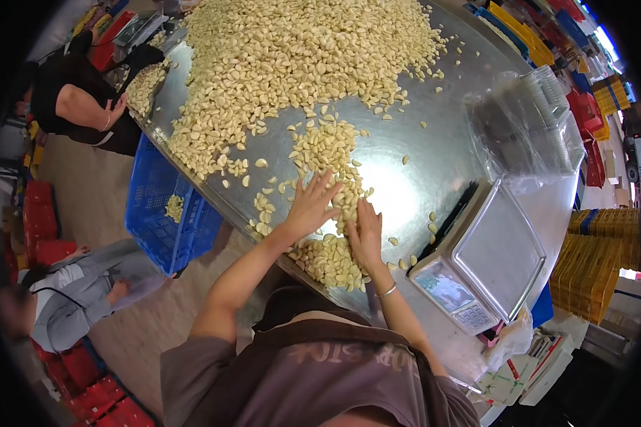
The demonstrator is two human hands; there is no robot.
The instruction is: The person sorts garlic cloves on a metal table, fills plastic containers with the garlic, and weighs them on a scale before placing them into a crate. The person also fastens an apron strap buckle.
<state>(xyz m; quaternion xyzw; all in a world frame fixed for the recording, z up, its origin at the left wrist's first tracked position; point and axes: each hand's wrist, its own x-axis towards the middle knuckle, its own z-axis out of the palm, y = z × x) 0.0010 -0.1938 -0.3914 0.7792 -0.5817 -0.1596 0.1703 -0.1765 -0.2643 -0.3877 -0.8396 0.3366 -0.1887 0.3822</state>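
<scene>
At a metal table (pixel 441 142), two bare hands work among garlic cloves (pixel 345 196) too many to count. The left hand (pixel 310 208) is open, fingers spread; the right hand (pixel 365 236) is open too, fingers extended. Cloves lie between and just beyond the hands, with one small pile (pixel 329 263) on the near side and one large heap (pixel 299 53) farther off. One scale (pixel 488 260) sits to the right; two other people, one seen by an arm (pixel 85 107), one by a gray sleeve (pixel 71 313), appear at left.
</scene>
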